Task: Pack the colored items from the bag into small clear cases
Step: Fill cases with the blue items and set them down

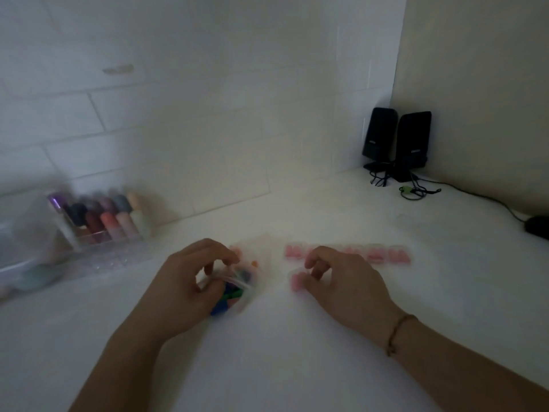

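A small clear plastic bag [237, 288] with blue, green and other colored items lies on the white table [267, 352]. My left hand [184, 289] grips the bag at its open top. My right hand [344, 283] rests just right of it, fingertips pinched on a small clear case with pink pieces [296, 282]. Behind my right hand a row of clear cases with pink items [383, 254] runs to the right. The view is blurred, so fine detail is lost.
A clear organizer of colored bottles [104, 224] stands at the left by the wall, with a plastic container [17, 263] beside it. Two black speakers [398, 144] with cables occupy the back right corner. A dark mouse [537, 227] lies at the right edge.
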`<state>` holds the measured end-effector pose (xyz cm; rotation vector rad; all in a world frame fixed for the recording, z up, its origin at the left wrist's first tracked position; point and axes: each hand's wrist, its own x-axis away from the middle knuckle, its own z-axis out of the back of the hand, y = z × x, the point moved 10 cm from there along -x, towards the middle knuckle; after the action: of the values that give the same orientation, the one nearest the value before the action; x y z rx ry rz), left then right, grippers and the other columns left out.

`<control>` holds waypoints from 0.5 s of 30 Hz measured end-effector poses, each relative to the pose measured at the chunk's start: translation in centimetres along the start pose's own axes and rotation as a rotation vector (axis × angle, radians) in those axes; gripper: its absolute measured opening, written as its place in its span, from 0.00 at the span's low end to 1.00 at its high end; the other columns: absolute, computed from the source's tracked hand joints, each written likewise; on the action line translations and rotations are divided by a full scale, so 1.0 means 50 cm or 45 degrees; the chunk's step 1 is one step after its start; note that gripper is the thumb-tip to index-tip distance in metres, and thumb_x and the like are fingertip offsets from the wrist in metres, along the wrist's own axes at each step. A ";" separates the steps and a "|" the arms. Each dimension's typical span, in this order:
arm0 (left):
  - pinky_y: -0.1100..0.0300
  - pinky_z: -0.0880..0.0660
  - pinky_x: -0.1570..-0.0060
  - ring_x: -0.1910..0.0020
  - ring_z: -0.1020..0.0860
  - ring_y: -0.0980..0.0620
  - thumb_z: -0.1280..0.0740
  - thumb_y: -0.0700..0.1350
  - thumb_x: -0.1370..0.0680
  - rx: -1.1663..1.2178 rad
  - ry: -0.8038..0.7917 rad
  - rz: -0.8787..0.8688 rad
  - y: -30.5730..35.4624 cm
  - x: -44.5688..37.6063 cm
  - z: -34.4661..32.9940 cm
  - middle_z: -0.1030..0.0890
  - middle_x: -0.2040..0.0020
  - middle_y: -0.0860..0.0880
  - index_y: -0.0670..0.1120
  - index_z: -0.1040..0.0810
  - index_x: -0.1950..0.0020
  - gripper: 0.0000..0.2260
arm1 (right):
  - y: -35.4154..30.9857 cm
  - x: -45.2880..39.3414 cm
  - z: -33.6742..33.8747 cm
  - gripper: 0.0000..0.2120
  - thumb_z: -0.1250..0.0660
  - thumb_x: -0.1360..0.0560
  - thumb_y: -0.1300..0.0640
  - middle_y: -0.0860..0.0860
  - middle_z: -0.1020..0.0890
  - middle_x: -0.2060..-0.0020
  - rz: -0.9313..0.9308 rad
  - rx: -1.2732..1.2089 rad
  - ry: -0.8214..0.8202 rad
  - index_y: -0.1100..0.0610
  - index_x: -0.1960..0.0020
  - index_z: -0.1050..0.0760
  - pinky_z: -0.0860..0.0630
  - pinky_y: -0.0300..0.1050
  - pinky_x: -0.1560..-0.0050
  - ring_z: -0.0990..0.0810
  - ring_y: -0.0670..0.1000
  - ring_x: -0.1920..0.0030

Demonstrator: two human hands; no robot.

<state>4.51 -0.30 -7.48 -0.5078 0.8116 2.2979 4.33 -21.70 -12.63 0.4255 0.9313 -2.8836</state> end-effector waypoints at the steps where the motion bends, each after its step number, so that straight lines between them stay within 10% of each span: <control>1: 0.69 0.30 0.60 0.59 0.24 0.59 0.38 0.41 0.35 -0.018 -0.021 -0.003 0.004 0.000 -0.008 0.22 0.54 0.60 0.52 0.20 0.53 0.14 | 0.000 -0.001 0.000 0.11 0.36 0.29 0.35 0.39 0.20 0.60 0.005 0.033 -0.007 0.40 0.55 0.31 0.33 0.39 0.62 0.27 0.38 0.62; 8: 0.66 0.31 0.70 0.69 0.27 0.59 0.35 0.37 0.34 0.091 0.185 -0.051 0.015 0.002 0.018 0.22 0.55 0.53 0.47 0.18 0.57 0.11 | -0.048 0.031 0.005 0.11 0.40 0.27 0.40 0.41 0.25 0.63 0.417 0.222 0.098 0.42 0.53 0.23 0.29 0.39 0.68 0.27 0.42 0.66; 15: 0.74 0.32 0.66 0.63 0.24 0.63 0.37 0.42 0.31 -0.020 0.118 0.028 0.017 -0.003 -0.013 0.23 0.54 0.59 0.51 0.15 0.59 0.11 | -0.051 0.022 -0.048 0.26 0.49 0.25 0.36 0.42 0.26 0.44 0.487 0.395 -0.093 0.44 0.30 0.34 0.27 0.44 0.54 0.22 0.49 0.47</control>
<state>4.14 -1.29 -7.51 -0.6193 0.8477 2.3170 3.46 -18.22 -13.39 0.4579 0.3412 -2.6630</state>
